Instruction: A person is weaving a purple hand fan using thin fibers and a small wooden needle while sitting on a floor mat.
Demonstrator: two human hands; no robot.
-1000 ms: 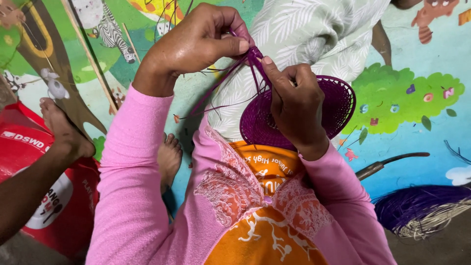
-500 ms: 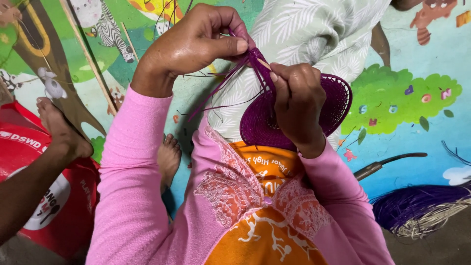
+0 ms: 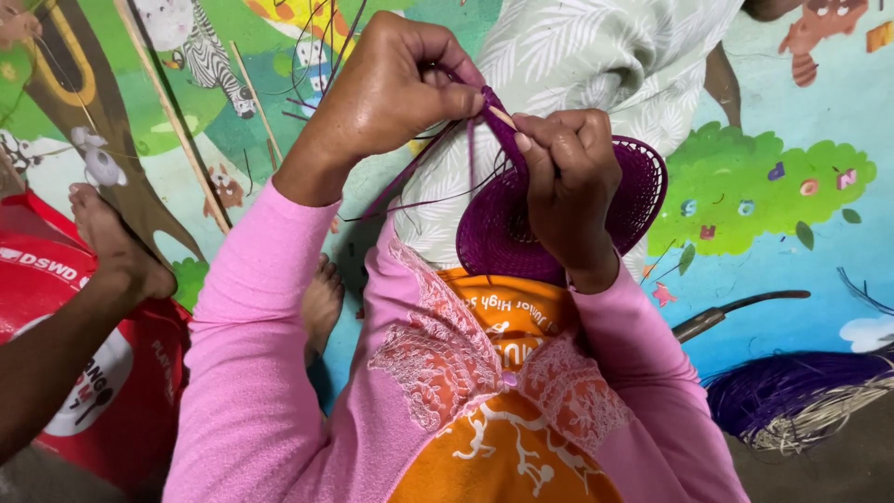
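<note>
Over our lap, our right hand (image 3: 568,191) grips the purple woven disc (image 3: 643,191); we judge it light, springy and best held at its rim. Farther, our left hand (image 3: 391,88) pinches its loose strands (image 3: 410,172), with a strand bundle (image 3: 792,391) lying near right and another person's foot (image 3: 116,242) left.

I see one package: a red bag (image 3: 56,307) with white printed label panels, lying at the far left on the floor beneath another person's foot.
</note>
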